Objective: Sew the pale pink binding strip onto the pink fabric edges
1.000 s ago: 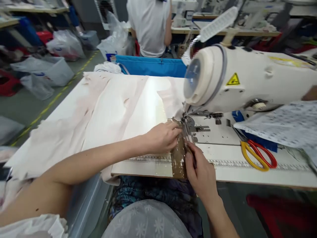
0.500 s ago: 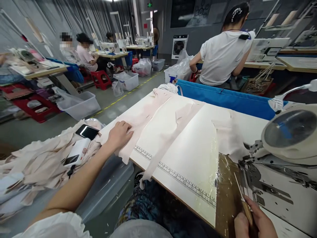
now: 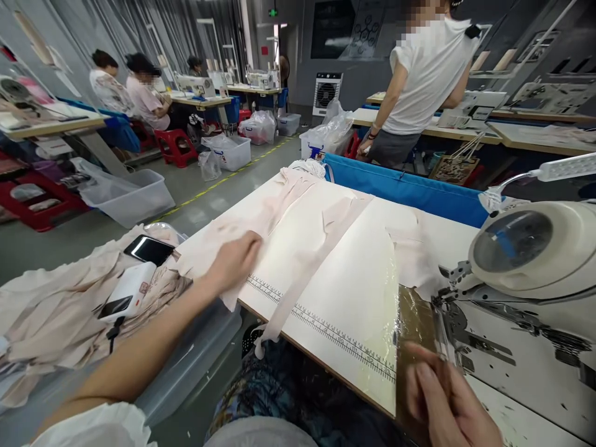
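Observation:
My left hand (image 3: 238, 259), slightly blurred, rests at the right edge of a thin pale pink fabric piece (image 3: 223, 239), its fingers curled together. Its fingertips are hidden, so I cannot see whether they pinch the cloth. A long narrow fabric strip (image 3: 298, 282) lies to the right across the printed ruler (image 3: 335, 332) and hangs over the front edge. My right hand (image 3: 442, 397) is closed and blurred at the near right; an awl's wooden handle seems tucked inside it, its tip unclear. Beyond it, another fabric piece (image 3: 414, 251) lies beside the sewing machine (image 3: 465, 310).
A heap of pink fabric (image 3: 60, 310) at left carries a phone (image 3: 149, 249) and a white device (image 3: 128, 292) with a cable. A blue cloth bin (image 3: 405, 189) borders the table's far side. A lamp (image 3: 565, 166) overhangs the machine. A person (image 3: 423, 87) stands ahead.
My left hand has slid right to the fabric's edge and curled its fingers. My right hand has turned, hiding the awl's tip. The co-worker ahead has risen. The view has shifted slightly.

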Demonstrator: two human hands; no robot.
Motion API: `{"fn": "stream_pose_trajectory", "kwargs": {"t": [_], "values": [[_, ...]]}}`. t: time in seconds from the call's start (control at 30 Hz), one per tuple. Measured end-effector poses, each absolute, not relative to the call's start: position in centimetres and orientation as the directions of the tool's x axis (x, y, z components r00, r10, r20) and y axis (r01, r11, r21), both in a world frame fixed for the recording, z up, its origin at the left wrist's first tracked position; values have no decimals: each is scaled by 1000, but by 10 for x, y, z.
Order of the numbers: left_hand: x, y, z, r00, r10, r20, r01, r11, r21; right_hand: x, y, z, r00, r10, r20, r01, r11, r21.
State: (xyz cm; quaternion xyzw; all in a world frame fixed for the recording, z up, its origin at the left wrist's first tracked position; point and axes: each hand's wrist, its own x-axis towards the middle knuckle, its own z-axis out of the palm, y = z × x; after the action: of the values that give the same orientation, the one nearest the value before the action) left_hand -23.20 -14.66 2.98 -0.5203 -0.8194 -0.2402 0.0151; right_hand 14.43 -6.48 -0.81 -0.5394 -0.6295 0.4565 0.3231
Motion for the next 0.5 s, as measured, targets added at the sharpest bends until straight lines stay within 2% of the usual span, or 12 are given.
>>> {"fn": "stream_pose_trajectory", "kwargs": {"t": [0.07,0.13,0.2,0.27,0.3,0.4,0.5], "values": [[-193,-134,30,-235,946,223,892,118,436,120,-58,2,-356,917,-180,178,-122,-976],[-149,-122,30,17,979,203,897,-105,430,94,-49,9,-492,833,-255,41,-270,-962],[-103,-113,27,271,948,167,892,-313,327,72,-41,12,-565,782,-263,-32,-339,-940],[-62,-109,20,498,855,143,828,-518,213,57,-33,13,-617,743,-259,-69,-379,-923],[-45,-109,17,594,791,146,764,-612,204,54,-31,14,-632,732,-255,-70,-381,-922],[-16,-117,9,744,622,246,553,-779,296,60,-30,19,-624,753,-208,-59,-311,-949],[-22,-124,18,758,542,362,372,-816,443,89,-40,25,-546,824,-152,-77,-230,-970]]}}
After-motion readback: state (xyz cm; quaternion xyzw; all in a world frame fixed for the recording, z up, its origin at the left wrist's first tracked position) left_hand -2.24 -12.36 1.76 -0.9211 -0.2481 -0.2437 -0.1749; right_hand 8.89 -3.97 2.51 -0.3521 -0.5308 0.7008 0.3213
